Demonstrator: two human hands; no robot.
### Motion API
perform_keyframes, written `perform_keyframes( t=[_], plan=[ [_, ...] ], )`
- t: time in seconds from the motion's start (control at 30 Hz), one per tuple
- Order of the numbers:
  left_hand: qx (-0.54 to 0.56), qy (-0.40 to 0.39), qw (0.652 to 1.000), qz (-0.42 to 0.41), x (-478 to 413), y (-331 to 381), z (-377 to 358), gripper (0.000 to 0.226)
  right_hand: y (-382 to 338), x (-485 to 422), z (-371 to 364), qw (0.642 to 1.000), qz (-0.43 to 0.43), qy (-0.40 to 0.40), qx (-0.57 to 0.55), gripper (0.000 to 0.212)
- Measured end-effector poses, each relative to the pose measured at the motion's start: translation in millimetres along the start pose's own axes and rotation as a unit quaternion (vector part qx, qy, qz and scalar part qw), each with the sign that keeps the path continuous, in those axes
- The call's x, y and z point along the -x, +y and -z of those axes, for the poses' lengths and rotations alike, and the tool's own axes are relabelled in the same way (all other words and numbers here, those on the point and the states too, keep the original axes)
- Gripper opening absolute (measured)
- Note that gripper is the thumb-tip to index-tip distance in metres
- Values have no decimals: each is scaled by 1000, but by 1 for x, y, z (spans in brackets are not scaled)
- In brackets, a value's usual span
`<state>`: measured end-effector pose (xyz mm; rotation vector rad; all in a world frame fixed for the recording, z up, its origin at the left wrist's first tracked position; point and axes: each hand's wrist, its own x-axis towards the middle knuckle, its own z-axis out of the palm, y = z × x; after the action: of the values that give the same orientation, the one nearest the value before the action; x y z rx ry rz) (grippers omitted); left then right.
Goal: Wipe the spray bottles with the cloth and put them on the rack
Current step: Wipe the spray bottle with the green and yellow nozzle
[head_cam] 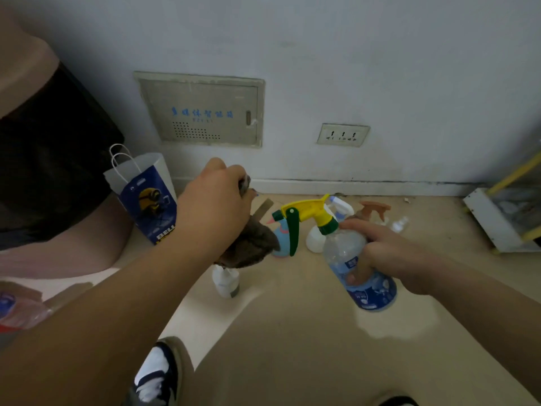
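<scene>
While a printed paper bag (146, 200) stands by the wall at far left, the left hand (215, 200) is raised beside it. Its fingers are bunched around a grey-brown cloth (248, 247) that hangs over a small white bottle (225, 281) on the floor. A blue spray bottle (281, 238) stands next. Right of centre, the right hand (386, 253) grips a tilted clear spray bottle (345, 247) (yellow and green trigger head, blue label). Behind it stand a white spray bottle (314, 240) and a brown-headed sprayer (376, 209). A white and yellow rack (494, 224) sits far right.

Paper bag (146, 197) (blue print), wall socket (343, 135), shoe (156, 373)
</scene>
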<state>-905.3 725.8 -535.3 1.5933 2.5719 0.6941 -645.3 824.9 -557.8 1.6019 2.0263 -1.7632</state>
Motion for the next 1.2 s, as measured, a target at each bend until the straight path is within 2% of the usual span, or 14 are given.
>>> perform_keyframes(
  t=[0.07, 0.13, 0.23, 0.3, 0.37, 0.43, 0.53, 0.67, 0.73, 0.8, 0.87, 0.9, 1.07, 1.2],
  plan=[
    [-14, 37, 999, -18, 2, 1, 1, 22, -1, -1, -1, 1000, 4, -1, -10, 87],
    [-55, 15, 998, -17, 5, 2, -4, 27, -3, 0, -1, 999, 12, 1, -42, 84],
    [-88, -144, 986, -11, 20, 9, -24, 35, -5, 3, -1, 995, 7, -13, -101, 82],
    [-38, -248, 968, 10, 27, 12, -36, 43, -5, 3, -2, 995, -5, -40, -86, 94],
    [-7, -279, 959, 44, 28, 8, -37, 56, -4, 2, -2, 995, -2, -54, -83, 98],
    [-68, -293, 952, 53, 27, 0, -32, 67, -5, 1, 0, 993, 8, -39, -113, 100],
    [-109, -363, 924, 44, 35, 1, -32, 62, -9, 2, 6, 986, 38, -1, -161, 95],
    [160, -357, 917, 74, 42, 30, -20, 40, -11, 3, 2, 987, 54, 45, -146, 88],
    [300, -366, 870, 136, 36, 47, -11, 30, -11, 4, -3, 988, 54, 40, -140, 79],
    [381, -396, 820, 160, 40, 50, -6, 36, -11, 5, -6, 988, 55, 33, -139, 78],
    [463, -346, 790, 205, 42, 56, -7, 51, -12, 6, -8, 988, 57, 28, -141, 78],
    [474, -316, 795, 208, 41, 59, -8, 55, -13, 6, -9, 988, 58, 24, -142, 77],
    [525, -124, 837, 90, 51, 57, -17, 41, -16, 10, -17, 988, 71, 25, -137, 71],
    [401, -79, 910, -65, 65, 56, -29, 37, -22, 15, -27, 983, 102, 12, -152, 56]
  ],
)
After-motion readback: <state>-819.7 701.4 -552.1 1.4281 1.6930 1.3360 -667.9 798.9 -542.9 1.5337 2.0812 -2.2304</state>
